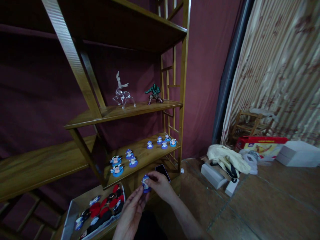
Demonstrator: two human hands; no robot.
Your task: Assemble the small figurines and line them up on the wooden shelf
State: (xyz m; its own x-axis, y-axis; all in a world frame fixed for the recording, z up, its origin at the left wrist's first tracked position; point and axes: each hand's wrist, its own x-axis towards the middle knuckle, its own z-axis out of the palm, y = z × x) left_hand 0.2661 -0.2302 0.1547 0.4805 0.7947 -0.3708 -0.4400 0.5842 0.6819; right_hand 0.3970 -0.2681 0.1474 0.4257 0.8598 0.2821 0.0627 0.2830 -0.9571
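A small purple-and-white figurine (pixel 145 183) on a round base is held between both hands, in front of the lower shelf. The fingers of my left hand (pixel 133 206) grip its base from the left and below. My right hand (pixel 160 185) pinches its upper right side with thumb and fingers. Similar purple figurines (pixel 133 161) stand on the lower shelf (pixel 142 155), beside pink-and-blue figurines (pixel 117 170) at its left end. More of both sorts form a group at the right. Left of my hands, an open box (pixel 68 213) holds several red, black and white figurines.
On the shelf above are a clear glass deer (pixel 123 95) and a green-and-brown figure (pixel 154 93). A phone (pixel 163 172) lies below, behind my right hand. White boxes (pixel 213 175), a cream cloth bag (pixel 225 156) and a red box (pixel 262 143) are on the floor at right.
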